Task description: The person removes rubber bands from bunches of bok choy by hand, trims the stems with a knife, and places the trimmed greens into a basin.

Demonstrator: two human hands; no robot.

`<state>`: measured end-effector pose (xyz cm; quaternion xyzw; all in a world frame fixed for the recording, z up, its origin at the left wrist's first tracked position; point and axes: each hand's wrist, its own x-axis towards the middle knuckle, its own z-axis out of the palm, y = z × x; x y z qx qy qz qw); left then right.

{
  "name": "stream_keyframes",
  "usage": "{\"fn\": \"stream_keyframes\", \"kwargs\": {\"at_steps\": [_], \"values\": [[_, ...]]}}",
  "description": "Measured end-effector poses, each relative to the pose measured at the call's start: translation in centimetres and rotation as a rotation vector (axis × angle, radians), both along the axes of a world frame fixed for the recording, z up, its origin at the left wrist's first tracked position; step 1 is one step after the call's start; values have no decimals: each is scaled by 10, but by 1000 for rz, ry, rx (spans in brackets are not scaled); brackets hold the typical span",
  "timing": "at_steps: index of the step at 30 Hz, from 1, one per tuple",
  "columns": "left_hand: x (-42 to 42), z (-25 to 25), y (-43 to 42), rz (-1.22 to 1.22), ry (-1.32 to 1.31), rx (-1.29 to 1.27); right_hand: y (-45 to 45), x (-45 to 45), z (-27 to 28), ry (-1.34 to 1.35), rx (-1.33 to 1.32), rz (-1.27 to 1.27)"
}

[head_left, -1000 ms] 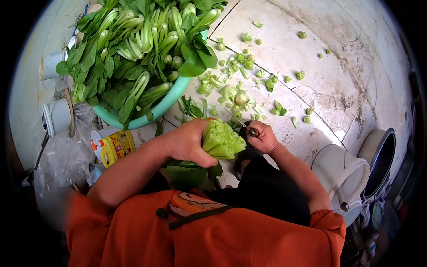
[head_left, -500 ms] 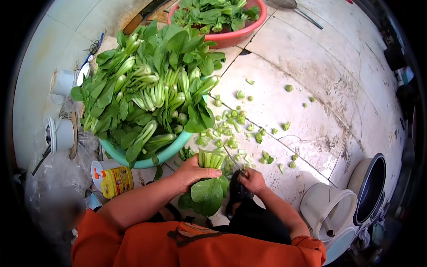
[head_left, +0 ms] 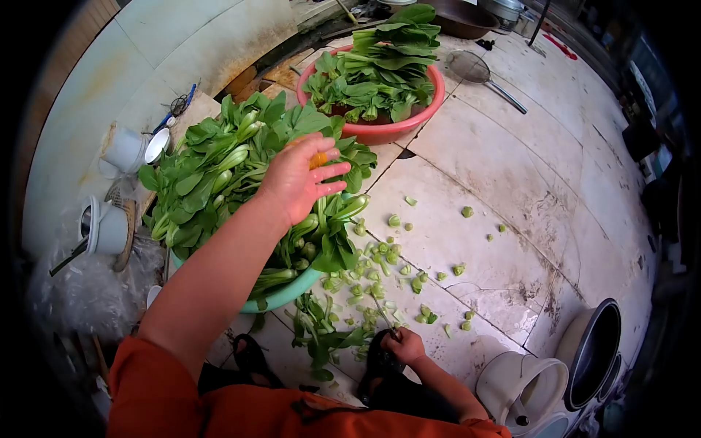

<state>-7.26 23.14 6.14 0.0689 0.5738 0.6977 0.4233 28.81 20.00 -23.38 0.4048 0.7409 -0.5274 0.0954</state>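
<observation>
My left hand (head_left: 303, 175) is stretched out above the heaped leafy greens (head_left: 197, 175) in the green basin (head_left: 281, 293), its fingers apart and nothing in them. Low in the view, my right hand (head_left: 401, 346) is closed round the handle of a knife (head_left: 382, 312), whose thin blade points up and left over the cut stem ends (head_left: 380, 255) on the floor. Beyond the left hand, a red basin (head_left: 398, 130) holds more greens (head_left: 380, 80), some with leaves rising above its rim. Loose leaves (head_left: 318, 332) lie by my feet.
A metal strainer (head_left: 469, 66) lies on the tiled floor (head_left: 496, 160) at the back. White buckets (head_left: 504, 379) and a dark-lined tub (head_left: 593, 354) stand at the lower right. Plastic bags (head_left: 91, 285) and a white container (head_left: 109, 228) are at the left.
My left hand has let go of its bunch and reached up and forward, open. More greens now stand in the red basin. The view has shifted forward; my right hand still grips the knife.
</observation>
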Motion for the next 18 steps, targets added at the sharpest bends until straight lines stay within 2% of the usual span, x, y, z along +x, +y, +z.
{"fn": "stream_keyframes", "kwargs": {"at_steps": [3, 5, 9, 12, 16, 18], "values": [[18, -21, -53, -169, -85, -97, 7, 1, -10, -87, 61, -2], [30, -37, -98, -229, -122, -190, 12, 0, -11, -128, 258, 45], [38, -45, -199, -518, -33, -447, 21, -4, 0, -230, 295, 98], [40, -31, -258, -488, -42, -465, 23, 0, -13, -189, 354, 118], [36, -11, -293, -345, -48, -388, 32, -6, -5, -266, 447, 248], [33, -7, -296, -274, -55, -270, 46, -16, 11, -110, 514, 236]]}}
